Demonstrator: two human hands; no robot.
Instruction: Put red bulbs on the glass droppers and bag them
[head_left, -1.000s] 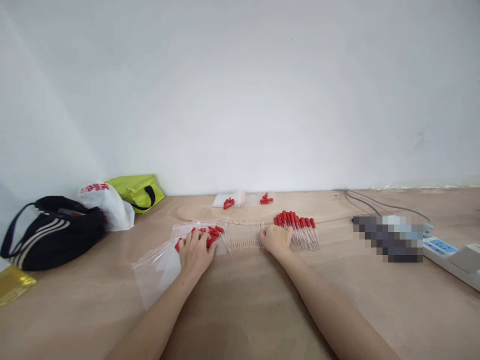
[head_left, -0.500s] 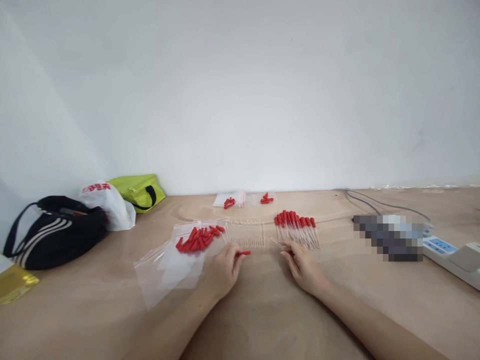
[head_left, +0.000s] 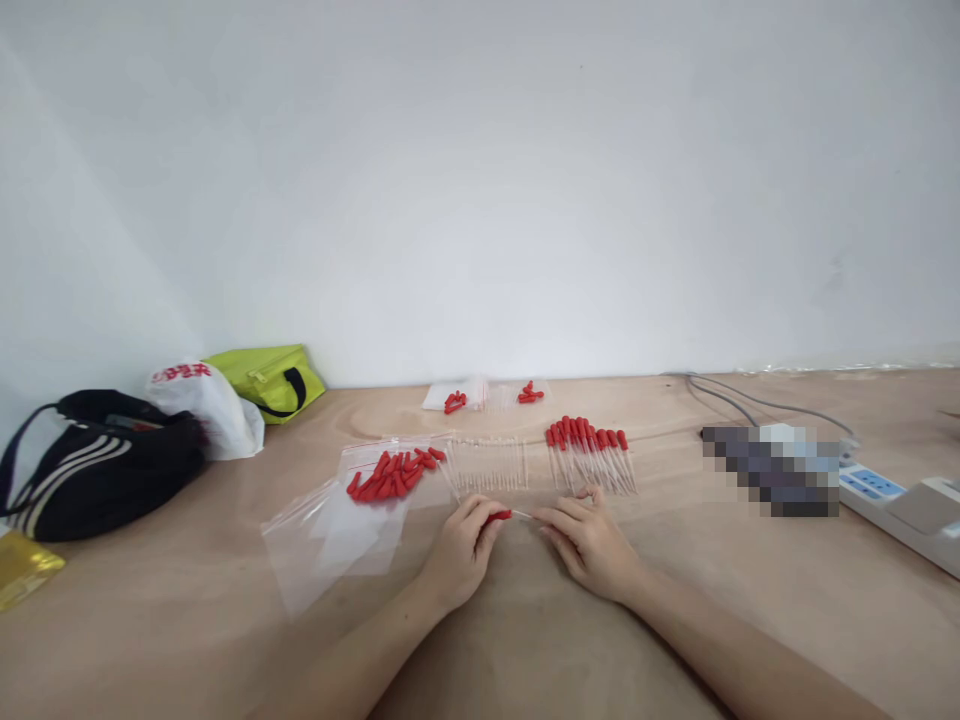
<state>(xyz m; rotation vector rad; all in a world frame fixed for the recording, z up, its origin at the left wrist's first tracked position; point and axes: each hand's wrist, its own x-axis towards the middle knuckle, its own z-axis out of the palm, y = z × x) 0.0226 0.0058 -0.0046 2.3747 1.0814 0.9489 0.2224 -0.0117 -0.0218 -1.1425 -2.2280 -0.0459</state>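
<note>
My left hand (head_left: 469, 545) pinches a red rubber bulb (head_left: 498, 516), its open end pointing right. My right hand (head_left: 589, 540) has its fingers closed on a thin clear dropper tube (head_left: 520, 514), whose tip meets the bulb's end; whether it sits inside the bulb I cannot tell. Behind my left hand, loose red bulbs (head_left: 394, 477) lie heaped on clear zip bags (head_left: 352, 535). A row of bare dropper tubes (head_left: 489, 464) lies between the heap and several droppers with red bulbs fitted (head_left: 589, 440), just beyond my right hand.
Two small bags with red bulbs (head_left: 455, 402) (head_left: 531, 393) lie near the wall. On the left are a black bag (head_left: 112, 470), a white plastic bag (head_left: 210, 410) and a lime-green bag (head_left: 274, 380). A power strip (head_left: 870, 482), cables and a pixelated item (head_left: 772, 470) are on the right.
My hands have come closer together. The tube in my right hand has swung toward the left and now meets the red bulb in my left hand.
</note>
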